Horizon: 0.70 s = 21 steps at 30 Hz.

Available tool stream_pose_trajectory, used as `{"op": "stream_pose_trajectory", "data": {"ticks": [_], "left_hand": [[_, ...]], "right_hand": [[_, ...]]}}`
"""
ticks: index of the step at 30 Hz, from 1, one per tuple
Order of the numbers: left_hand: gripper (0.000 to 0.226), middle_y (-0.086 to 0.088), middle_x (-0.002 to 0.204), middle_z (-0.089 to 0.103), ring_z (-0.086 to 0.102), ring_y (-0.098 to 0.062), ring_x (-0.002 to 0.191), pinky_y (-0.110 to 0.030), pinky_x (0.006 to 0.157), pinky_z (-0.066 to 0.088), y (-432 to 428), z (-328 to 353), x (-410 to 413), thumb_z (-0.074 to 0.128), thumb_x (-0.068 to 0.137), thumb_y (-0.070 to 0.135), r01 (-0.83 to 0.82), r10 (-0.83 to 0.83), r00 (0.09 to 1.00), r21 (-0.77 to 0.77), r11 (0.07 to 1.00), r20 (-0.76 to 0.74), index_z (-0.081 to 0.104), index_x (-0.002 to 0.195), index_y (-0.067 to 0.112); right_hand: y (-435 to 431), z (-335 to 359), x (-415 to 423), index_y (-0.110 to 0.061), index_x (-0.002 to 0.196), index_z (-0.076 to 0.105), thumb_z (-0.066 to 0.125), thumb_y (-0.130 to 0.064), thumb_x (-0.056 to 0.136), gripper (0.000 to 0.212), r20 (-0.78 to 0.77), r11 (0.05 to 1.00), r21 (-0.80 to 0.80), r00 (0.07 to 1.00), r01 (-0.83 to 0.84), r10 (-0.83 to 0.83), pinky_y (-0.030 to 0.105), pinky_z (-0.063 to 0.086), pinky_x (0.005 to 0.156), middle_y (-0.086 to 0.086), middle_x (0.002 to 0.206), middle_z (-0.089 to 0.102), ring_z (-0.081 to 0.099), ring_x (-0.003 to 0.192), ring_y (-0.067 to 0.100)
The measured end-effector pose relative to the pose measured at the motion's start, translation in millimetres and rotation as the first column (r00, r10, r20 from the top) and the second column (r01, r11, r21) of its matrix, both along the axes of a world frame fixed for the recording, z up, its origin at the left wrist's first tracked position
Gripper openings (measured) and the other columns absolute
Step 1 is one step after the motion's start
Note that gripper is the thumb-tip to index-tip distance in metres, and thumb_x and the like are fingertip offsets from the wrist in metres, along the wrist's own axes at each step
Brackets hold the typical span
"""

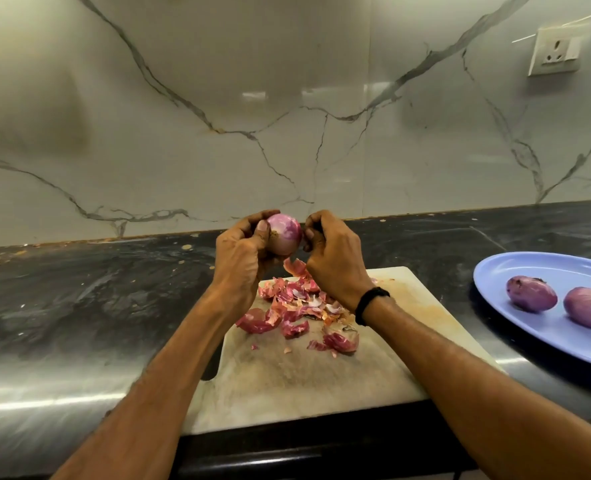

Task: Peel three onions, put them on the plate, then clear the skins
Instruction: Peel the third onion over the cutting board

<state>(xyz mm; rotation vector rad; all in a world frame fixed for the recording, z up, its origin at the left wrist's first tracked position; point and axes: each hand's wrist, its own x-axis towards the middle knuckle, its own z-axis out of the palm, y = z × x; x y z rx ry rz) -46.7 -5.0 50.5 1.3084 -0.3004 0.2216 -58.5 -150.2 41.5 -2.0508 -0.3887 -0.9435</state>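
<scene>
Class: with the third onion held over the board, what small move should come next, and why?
Probably finish peeling: the left hand grips the nearly bare onion, the right hand pinches at its side, and the plate holds only two onions.

We face a pale marble wall crossed by thin grey and brownish veins, glossy enough to carry soft, blurred reflections. High at the right we see a white socket set into it. Below runs a dark, mottled stone desk, its near edge shining with light. What may be crumbs dot the seam where it meets the wall.
</scene>
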Motion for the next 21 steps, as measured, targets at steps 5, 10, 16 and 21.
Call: {"op": "stream_pose_trajectory", "data": {"ticks": [5, 10, 16, 21], "left_hand": [[0.028, -0.017, 0.127, 0.064, 0.067, -0.036, 0.113, -0.048, 0.089, 0.06, -1.7, -1.7, 7.4, 0.043, 0.106, 0.009, -0.009, 0.009, 1.0, -0.062, 0.998, 0.005, 0.065, 0.123, 0.006], [0.026, -0.019, 0.126, 0.064, 0.064, -0.04, 0.116, -0.053, 0.09, 0.059, -12.9, 5.7, 14.8, 0.043, 0.106, 0.007, -0.017, 0.014, 1.0, -0.153, 0.988, -0.02, 0.067, 0.116, 0.008], [0.026, -0.011, 0.122, 0.065, 0.065, -0.031, 0.112, -0.035, 0.081, 0.062, -26.7, 7.3, 16.4, 0.044, 0.106, 0.007, -0.031, 0.04, 0.997, -0.139, 0.99, 0.06, 0.066, 0.114, 0.016], [0.027, -0.006, 0.12, 0.065, 0.065, -0.028, 0.114, -0.032, 0.085, 0.06, -26.7, 10.7, 26.2, 0.041, 0.106, 0.005, -0.034, 0.048, 0.993, -0.124, 0.992, 0.11, 0.063, 0.116, 0.017]], "right_hand": [[-4.1, 1.2, 22.8, -0.006, 0.107, 0.061, 0.064, 0.001, 0.085, 0.023, -0.05, 0.995, -0.095, 0.998, 0.018, -0.023, 0.022, 0.056, 0.074, 0.007, 0.098, 0.069, 0.065, 0.083, 0.017], [-13.7, 10.0, 23.2, -0.009, 0.088, 0.069, 0.063, -0.02, 0.094, 0.014, -0.101, 1.0, -0.015, 0.995, 0.027, -0.028, 0.035, 0.06, 0.066, 0.001, 0.076, 0.071, 0.067, 0.066, 0.013], [-27.8, 19.1, 12.8, -0.015, 0.099, 0.07, 0.062, -0.01, 0.092, 0.011, -0.248, 0.936, 0.343, 0.955, -0.072, 0.165, 0.039, 0.06, 0.076, 0.001, 0.089, 0.071, 0.07, 0.083, 0.015], [-13.3, 16.7, 1.1, -0.013, 0.106, 0.064, 0.06, -0.005, 0.093, 0.016, -0.146, 0.916, 0.354, 0.956, -0.189, 0.254, 0.034, 0.06, 0.077, 0.001, 0.096, 0.069, 0.07, 0.083, 0.014]]}}
